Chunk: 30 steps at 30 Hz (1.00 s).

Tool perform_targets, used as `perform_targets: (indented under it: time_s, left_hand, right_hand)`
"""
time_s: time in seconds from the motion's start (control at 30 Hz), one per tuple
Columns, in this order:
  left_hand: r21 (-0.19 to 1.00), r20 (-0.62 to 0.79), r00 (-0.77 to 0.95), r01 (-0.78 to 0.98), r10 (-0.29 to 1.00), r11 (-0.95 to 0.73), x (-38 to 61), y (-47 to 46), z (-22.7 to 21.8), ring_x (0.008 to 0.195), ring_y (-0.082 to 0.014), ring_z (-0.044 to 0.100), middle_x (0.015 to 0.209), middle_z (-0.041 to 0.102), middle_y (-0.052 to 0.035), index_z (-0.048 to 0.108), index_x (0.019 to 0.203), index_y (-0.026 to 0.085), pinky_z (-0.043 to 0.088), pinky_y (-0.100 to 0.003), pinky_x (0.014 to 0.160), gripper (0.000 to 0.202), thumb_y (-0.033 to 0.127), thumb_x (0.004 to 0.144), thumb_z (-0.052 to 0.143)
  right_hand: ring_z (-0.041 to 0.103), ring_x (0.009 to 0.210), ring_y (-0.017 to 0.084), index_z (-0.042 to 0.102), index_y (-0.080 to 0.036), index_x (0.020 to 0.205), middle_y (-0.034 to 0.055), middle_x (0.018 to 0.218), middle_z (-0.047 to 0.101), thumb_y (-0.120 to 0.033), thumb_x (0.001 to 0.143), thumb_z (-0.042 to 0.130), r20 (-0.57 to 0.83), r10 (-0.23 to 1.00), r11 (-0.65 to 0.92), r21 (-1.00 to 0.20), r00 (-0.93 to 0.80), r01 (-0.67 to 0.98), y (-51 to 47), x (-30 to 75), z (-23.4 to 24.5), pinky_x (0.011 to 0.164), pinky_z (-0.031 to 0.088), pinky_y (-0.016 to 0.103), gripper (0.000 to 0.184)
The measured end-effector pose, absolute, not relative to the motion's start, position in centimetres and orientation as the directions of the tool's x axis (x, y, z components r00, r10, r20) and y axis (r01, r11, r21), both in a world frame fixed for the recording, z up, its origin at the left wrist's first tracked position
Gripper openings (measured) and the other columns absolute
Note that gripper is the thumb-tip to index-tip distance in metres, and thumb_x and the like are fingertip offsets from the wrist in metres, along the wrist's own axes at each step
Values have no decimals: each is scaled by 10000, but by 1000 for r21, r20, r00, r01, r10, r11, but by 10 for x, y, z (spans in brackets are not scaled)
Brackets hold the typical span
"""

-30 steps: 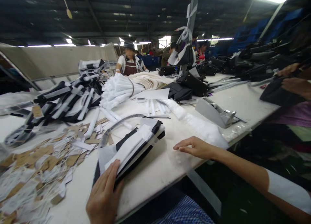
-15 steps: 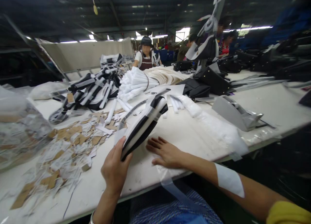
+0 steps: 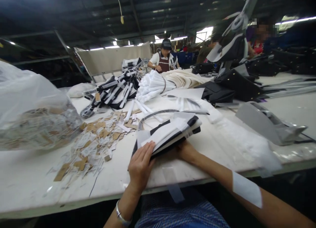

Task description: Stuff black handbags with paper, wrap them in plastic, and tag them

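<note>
A folded black bag [image 3: 172, 131] with white wrapping and a thin looped handle lies low over the near part of the table, tilted up to the right. My left hand [image 3: 141, 163] grips its near left end, fingers on top and thumb at the side. Beneath its right part is my right hand [image 3: 185, 151], with its fingers hidden by the bag. A strip of clear tape [image 3: 174, 185] hangs from the table's front edge between my wrists.
Paper tags with strings [image 3: 91, 142] are strewn left, beside a clear plastic bag of tags [image 3: 37, 122]. Farther back lie wrapped black-and-white bags [image 3: 118, 89], bundled white rolls [image 3: 151, 86] and black bags [image 3: 237, 86]. A grey tape dispenser [image 3: 268, 122] stands right. A co-worker [image 3: 163, 58] is across the table.
The folded bag has come down from a raised, steep tilt to lie flatter and farther right. My right hand has gone from the tabletop to underneath it. The view has swung left.
</note>
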<state>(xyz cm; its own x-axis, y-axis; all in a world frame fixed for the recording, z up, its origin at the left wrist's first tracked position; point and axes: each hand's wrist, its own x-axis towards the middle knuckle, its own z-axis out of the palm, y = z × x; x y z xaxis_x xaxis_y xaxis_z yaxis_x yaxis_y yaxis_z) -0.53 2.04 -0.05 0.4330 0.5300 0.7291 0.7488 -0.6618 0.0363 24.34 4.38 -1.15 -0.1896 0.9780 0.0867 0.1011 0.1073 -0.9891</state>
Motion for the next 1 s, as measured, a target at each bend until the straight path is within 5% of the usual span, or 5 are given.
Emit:
perform_targets:
  time_s: [0.2, 0.4, 0.63, 0.77, 1.0]
  left_hand:
    - [-60, 721, 530, 690, 447, -721, -5, 9, -11, 1208, -220, 620, 1304, 663, -70, 538, 1375, 169, 480, -368, 1029, 424, 142, 952, 530]
    - [-128, 720, 592, 625, 361, -770, -5, 2, -3, 1199, -179, 625, 1295, 668, -35, 576, 1337, 189, 470, -333, 1037, 386, 85, 991, 439]
    - [-134, 732, 593, 607, 335, -783, -5, -4, -5, 1216, -174, 614, 1281, 678, -49, 564, 1354, 181, 447, -334, 1081, 403, 74, 990, 429]
    - [-130, 762, 569, 602, 309, -788, -5, -2, -8, 1210, -159, 617, 1261, 691, -40, 592, 1327, 184, 407, -320, 1120, 377, 97, 1001, 425]
    - [-130, 781, 551, 603, 293, -787, -1, -3, -6, 1191, -144, 625, 1253, 695, -8, 645, 1262, 181, 355, -314, 1160, 355, 115, 1019, 395]
  right_hand:
    - [678, 1054, 273, 729, -319, 1158, 31, 1144, 731, -182, 874, 581, 182, 870, 415, -771, -457, 484, -39, 279, 31, 934, 531, 405, 348]
    - [698, 964, 258, 747, -272, 1053, 41, 1040, 756, -382, 923, 562, 402, 907, 376, -642, -124, 668, 0, 275, 81, 911, 514, 377, 251]
    - [651, 866, 282, 698, -175, 711, 113, 836, 728, -522, 844, 602, -71, 973, 147, -537, -218, 831, 131, 229, 61, 807, 458, 359, 384]
    - [622, 681, 217, 554, -178, 478, 46, 549, 603, -497, 720, 756, -220, 948, 48, -617, -230, 786, 163, 197, 46, 670, 447, 295, 448]
    - [684, 757, 159, 654, -165, 803, 50, 854, 726, -393, 787, 732, -305, 916, -165, -878, -260, 449, 166, 193, 34, 656, 521, 239, 242]
